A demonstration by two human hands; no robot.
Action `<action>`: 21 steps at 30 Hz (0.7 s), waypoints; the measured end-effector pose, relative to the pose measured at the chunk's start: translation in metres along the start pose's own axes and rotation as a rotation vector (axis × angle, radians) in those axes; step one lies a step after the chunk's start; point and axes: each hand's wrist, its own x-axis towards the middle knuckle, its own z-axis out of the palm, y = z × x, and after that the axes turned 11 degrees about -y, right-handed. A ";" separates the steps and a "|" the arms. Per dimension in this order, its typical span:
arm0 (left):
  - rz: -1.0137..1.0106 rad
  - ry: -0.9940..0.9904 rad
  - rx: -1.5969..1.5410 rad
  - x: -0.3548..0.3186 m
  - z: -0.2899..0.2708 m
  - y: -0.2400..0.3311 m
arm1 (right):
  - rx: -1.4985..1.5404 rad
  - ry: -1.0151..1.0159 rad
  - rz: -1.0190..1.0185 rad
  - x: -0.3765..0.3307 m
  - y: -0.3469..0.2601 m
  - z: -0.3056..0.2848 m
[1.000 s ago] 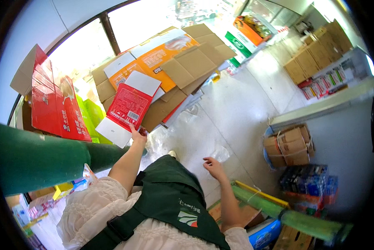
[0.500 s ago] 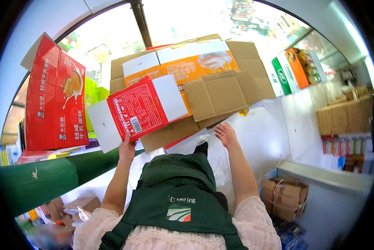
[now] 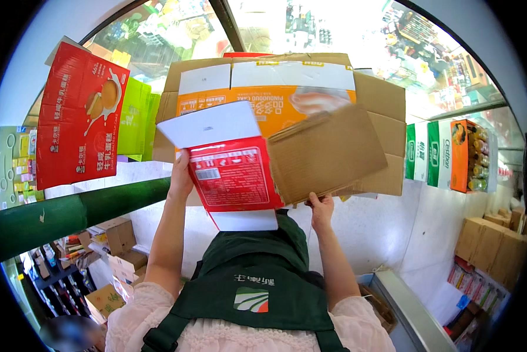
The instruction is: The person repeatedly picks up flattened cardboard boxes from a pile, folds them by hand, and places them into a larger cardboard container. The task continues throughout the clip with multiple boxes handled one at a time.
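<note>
Before me is a red cardboard carton [image 3: 231, 173] with white flaps, unfolded. My left hand [image 3: 181, 175] is closed on its left edge, below the upper white flap. Against the carton's right side lies a plain brown cardboard panel [image 3: 334, 154]; whether the two are one piece I cannot tell. My right hand [image 3: 321, 210] pinches the panel's lower edge between thumb and fingers. Behind both rests a flattened orange and white carton [image 3: 234, 97], on top of larger brown cardboard [image 3: 384, 126].
At the left stands a large red carton [image 3: 78, 117], with lime-green boxes [image 3: 139, 120] beside it. A green round beam [image 3: 93, 208] crosses below them. White, green and orange cartons [image 3: 436, 152] stand at the right, and brown boxes [image 3: 489, 246] are farther down. Glass panes rise behind.
My right hand has gone from open and empty to gripping the brown panel. The red carton has turned and shifted right, its white flap now at the top. The view has shifted too.
</note>
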 end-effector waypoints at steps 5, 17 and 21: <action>-0.110 -0.054 -0.075 0.043 0.045 -0.015 | -0.359 -0.429 0.124 0.022 -0.067 0.029; -0.200 0.093 -0.013 0.072 0.072 -0.065 | -0.517 -0.402 0.170 0.054 -0.087 0.051; 0.073 0.365 0.446 0.088 0.007 -0.061 | -0.531 -0.225 0.140 0.083 -0.097 -0.007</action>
